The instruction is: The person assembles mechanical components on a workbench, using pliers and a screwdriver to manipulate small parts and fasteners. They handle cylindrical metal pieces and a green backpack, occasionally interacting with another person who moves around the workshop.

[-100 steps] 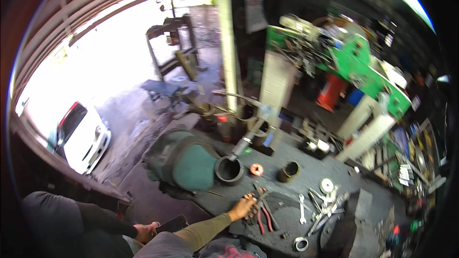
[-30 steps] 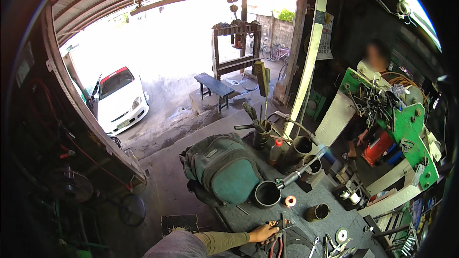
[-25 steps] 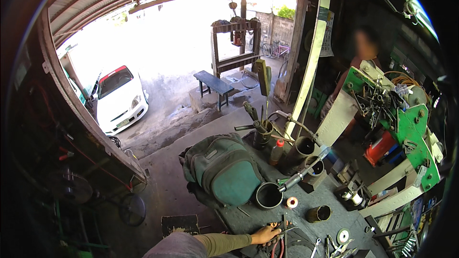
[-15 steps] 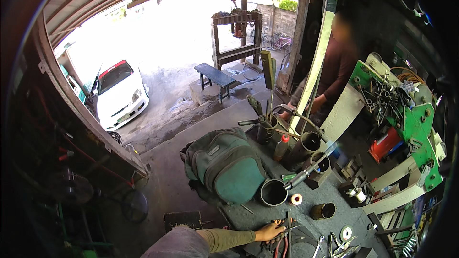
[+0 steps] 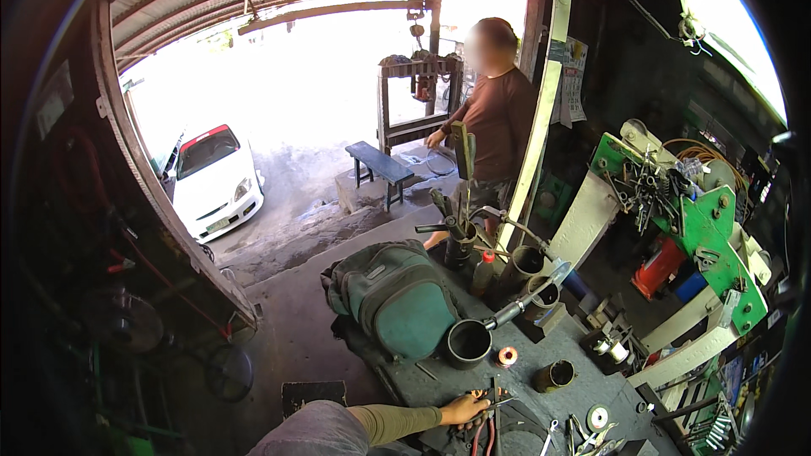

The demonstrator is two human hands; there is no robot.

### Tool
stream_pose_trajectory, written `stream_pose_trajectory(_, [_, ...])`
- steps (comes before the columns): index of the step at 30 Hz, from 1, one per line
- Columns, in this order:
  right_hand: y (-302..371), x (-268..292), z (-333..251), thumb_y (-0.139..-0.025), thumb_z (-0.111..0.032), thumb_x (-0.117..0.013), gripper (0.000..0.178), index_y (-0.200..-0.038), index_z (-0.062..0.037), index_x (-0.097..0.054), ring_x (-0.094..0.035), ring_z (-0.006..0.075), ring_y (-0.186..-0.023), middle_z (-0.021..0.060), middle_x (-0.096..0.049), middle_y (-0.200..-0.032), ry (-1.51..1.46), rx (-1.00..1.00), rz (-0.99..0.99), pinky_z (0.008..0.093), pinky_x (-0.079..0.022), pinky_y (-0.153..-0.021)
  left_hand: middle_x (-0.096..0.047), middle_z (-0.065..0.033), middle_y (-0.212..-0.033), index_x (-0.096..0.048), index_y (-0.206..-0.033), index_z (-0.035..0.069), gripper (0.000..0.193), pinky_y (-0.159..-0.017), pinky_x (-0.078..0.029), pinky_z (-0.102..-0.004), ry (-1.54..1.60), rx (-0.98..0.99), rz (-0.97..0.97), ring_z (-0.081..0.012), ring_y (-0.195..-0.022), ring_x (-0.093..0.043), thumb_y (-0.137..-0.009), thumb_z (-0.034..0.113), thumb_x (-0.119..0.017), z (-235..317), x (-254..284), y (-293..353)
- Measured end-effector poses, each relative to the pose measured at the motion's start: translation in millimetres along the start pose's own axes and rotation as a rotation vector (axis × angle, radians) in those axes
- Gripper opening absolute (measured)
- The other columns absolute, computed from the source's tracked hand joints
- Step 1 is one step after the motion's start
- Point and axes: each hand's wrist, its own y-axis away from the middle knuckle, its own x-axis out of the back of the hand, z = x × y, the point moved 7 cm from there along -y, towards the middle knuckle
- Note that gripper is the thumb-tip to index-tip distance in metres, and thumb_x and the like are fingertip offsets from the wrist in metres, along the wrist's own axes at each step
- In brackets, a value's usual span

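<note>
My left hand (image 5: 465,409) reaches in from the lower edge in an olive sleeve and rests low over the dark workbench (image 5: 515,376). Its fingers are curled in among several hand tools. A thin metal tool (image 5: 500,403) sticks out beside the fingertips, but what the fingers grip is too small to make out. Red-handled pliers (image 5: 483,435) lie just below the hand. To the right are a white roll (image 5: 597,417) and several wrenches and pliers (image 5: 583,437). My right hand does not show.
A green-grey backpack (image 5: 393,300) lies on the bench beside a round metal cup (image 5: 469,344), a copper wire spool (image 5: 507,356) and a short pipe (image 5: 556,376). Behind stand tool-filled tubes (image 5: 460,245). A green-and-white machine frame (image 5: 701,228) rises at right. A person (image 5: 498,118) stands near the doorway.
The other person has come out from behind the post and now stands left of it, near the doorway. My view has tilted slightly; my left hand stays among the tools.
</note>
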Motion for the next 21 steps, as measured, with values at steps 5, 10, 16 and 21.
stream_pose_trajectory(5, [3.0, 0.9, 8.0, -0.095, -0.033, -0.067, 0.037, -0.076, -0.0017, -0.070, -0.062, 0.0365, -0.076, 0.0157, -0.067, -0.078, -0.050, 0.001, -0.003, 0.0495, -0.049, -0.074, -0.062, -0.0006, -0.066, -0.065, -0.086, 0.007, 0.048, -0.037, -0.043, -0.0264, -0.023, -0.029, 0.053, -0.0103, -0.046, -0.056, -0.107, 0.044, -0.043, 3.5, -0.9, 7.5])
stream_pose_trajectory(10, [0.6, 4.5, 9.5, -0.094, -0.026, -0.073, 0.027, -0.083, -0.0013, -0.074, -0.065, 0.0354, -0.078, 0.0159, -0.070, -0.084, -0.039, 0.042, -0.017, 0.0463, -0.053, -0.076, -0.063, -0.0006, -0.067, -0.066, -0.086, 0.006, 0.049, -0.039, -0.045, -0.0265, -0.043, -0.013, 0.070, -0.0101, -0.048, -0.057, -0.107, 0.045, -0.044, 3.4, -0.7, 11.3])
stream_pose_trajectory(16, [-0.3, 12.9, 4.5, -0.096, -0.021, -0.072, 0.024, -0.086, 0.0012, -0.073, -0.065, 0.0360, -0.084, 0.0162, -0.069, -0.089, -0.012, -0.016, -0.081, 0.0484, -0.053, -0.086, -0.065, 0.0003, -0.071, -0.068, -0.094, 0.005, 0.049, -0.042, -0.046, -0.0260, -0.089, -0.017, 0.040, -0.0093, -0.052, -0.058, -0.107, 0.047, -0.046, 6.7, -5.0, 5.4])
stream_pose_trajectory(21, [-1.0, -5.5, 10.2, -0.095, -0.020, -0.071, 0.023, -0.087, 0.0008, -0.073, -0.065, 0.0360, -0.086, 0.0165, -0.070, -0.091, -0.047, -0.046, -0.130, 0.0480, -0.052, -0.087, -0.066, -0.0022, -0.075, -0.069, -0.096, 0.006, 0.048, -0.045, -0.047, -0.0265, -0.029, 0.009, 0.065, -0.0113, -0.055, -0.060, -0.107, 0.046, -0.044, -0.6, 5.7, 15.3])
